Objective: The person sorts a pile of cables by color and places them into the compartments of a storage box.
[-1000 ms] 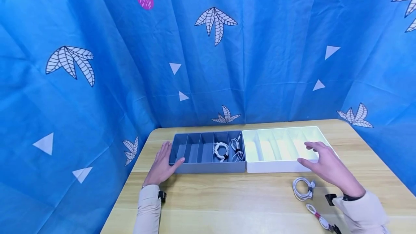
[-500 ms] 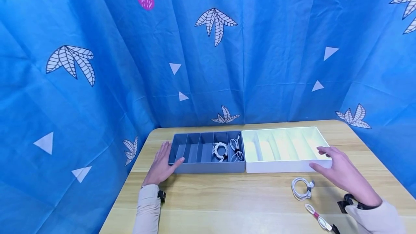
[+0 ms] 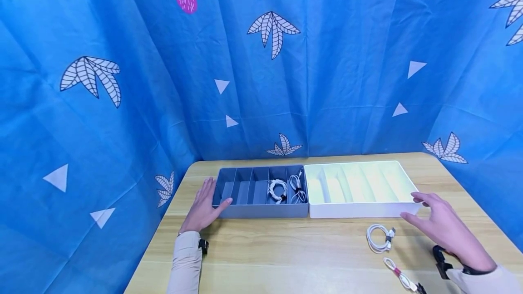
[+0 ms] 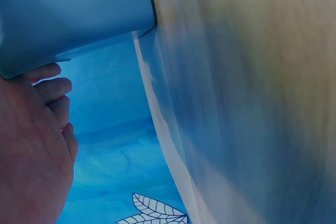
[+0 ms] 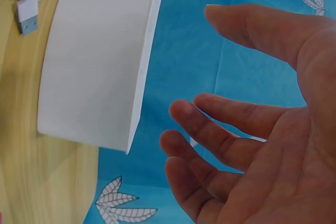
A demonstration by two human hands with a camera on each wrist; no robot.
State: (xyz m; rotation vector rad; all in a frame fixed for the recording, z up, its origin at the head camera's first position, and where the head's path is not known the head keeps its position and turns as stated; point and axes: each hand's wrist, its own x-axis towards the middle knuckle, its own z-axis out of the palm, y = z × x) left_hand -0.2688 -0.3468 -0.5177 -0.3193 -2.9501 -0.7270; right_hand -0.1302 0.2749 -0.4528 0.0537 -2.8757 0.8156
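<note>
My left hand (image 3: pixel 202 208) rests at the left end of a grey divided box (image 3: pixel 261 211), thumb over its front rim and fingers along its side. The left wrist view shows that hand (image 4: pixel 37 150) with fingers against the box wall (image 4: pixel 73 19). My right hand (image 3: pixel 443 227), fingers loosely bent and holding nothing, hovers by the front right corner of a white divided box (image 3: pixel 359 210). In the right wrist view, the hand (image 5: pixel 273 135) is apart from the white box (image 5: pixel 100 61). A coiled white USB cable (image 3: pixel 369 239) lies in front of that box.
Two bundled white cables, one coil (image 3: pixel 271 189) and one looser bundle (image 3: pixel 299 195), sit in the grey box's right compartments. Nearer the front, a white cable with a red tie (image 3: pixel 397 271) lies on the wooden table (image 3: pixel 286 257). A blue patterned curtain (image 3: pixel 347 80) surrounds the table.
My right hand has moved right and toward me, from over the white box's right end to beside its front corner. The left hand has stayed in place.
</note>
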